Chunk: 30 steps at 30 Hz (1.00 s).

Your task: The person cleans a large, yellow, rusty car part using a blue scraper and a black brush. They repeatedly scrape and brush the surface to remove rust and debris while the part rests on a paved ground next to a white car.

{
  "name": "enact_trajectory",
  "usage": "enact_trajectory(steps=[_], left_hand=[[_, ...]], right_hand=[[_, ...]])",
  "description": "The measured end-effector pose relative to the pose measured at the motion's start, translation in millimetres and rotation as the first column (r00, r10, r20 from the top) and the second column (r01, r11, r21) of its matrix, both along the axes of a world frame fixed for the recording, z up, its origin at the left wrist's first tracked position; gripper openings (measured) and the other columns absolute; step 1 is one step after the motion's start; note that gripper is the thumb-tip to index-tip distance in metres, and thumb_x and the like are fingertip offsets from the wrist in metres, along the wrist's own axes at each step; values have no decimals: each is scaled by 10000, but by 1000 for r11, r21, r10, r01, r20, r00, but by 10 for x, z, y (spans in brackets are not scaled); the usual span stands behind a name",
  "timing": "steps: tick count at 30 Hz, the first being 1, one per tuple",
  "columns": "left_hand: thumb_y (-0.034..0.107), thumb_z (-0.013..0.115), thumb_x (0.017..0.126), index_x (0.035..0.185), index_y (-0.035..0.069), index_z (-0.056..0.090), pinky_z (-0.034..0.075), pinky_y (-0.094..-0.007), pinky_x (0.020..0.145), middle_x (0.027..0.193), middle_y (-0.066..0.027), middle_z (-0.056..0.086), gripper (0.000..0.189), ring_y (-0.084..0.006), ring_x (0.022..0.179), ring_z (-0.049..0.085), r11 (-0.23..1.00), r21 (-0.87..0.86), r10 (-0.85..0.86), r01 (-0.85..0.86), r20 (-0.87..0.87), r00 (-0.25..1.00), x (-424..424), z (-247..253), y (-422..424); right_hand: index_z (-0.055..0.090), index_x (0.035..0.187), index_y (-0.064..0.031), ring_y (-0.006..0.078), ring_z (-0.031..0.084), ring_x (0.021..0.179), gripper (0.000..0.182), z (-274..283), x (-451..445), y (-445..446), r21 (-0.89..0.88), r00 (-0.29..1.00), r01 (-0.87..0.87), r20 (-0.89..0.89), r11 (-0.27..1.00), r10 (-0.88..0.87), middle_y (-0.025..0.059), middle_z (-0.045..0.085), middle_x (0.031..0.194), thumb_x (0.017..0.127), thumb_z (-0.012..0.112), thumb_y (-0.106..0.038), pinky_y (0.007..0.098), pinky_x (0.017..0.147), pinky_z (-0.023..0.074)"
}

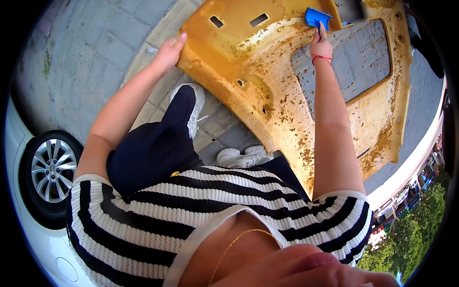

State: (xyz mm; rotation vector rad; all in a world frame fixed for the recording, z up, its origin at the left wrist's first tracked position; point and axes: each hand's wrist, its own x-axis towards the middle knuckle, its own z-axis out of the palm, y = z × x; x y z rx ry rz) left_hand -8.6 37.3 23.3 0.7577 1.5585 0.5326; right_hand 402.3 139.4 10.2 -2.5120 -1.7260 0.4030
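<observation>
A large molded panel (287, 86), yellow-brown, with slots and a big rectangular opening, fills the upper right. Brown specks and flakes are scattered over it, thickest around the opening. My left hand (173, 52) grips the panel's left edge, thumb on top; the fingers beneath are partly hidden. In my right hand (321, 43), with a red string bracelet on the wrist, is the handle of a blue plastic scraper or brush (317, 17). Its curved blue head lies against the panel near the upper rim of the opening. The underside of that head is hidden.
A white car (16, 143) with a silver-spoked wheel (53, 165) stands at the left. Stone paving (96, 46) lies below the panel. My white sneakers (195, 107) are close to the panel's lower-left edge. Trees (412, 233) show at the far right.
</observation>
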Motion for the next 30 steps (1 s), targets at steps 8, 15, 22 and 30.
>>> enact_trajectory(steps=[8,15,22,30], left_hand=[[499,440,860,969,-42,563,433,-269,745,888,-88,606,566,-136,806,560,999,-36,-11,14,87,996,-5,-2,-4],[485,396,883,1033,-30,546,406,-265,806,955,-81,595,557,-128,877,543,998,-31,-58,59,41,997,42,116,35],[509,391,875,1046,-17,546,418,-267,791,966,-80,593,574,-132,854,556,998,-44,-38,41,60,997,11,180,-10],[522,383,872,1058,-9,546,421,-263,775,970,-79,593,586,-134,846,554,997,-28,-73,75,61,995,57,133,84]], right_hand=[[496,1209,-197,335,581,911,401,-72,235,-261,196,952,206,-268,959,-150,182,598,1001,811,502,-254,361,789,452],[514,1193,-191,327,546,998,417,-548,462,-286,56,928,306,-240,950,-285,177,581,1052,782,518,-266,365,867,415],[478,1221,-191,311,560,967,402,306,126,46,65,959,25,-285,998,-5,169,584,1043,836,453,-304,355,831,428],[448,1249,-205,332,590,847,418,-200,-808,363,99,959,194,-229,976,-167,216,601,924,836,447,-268,392,747,454]])
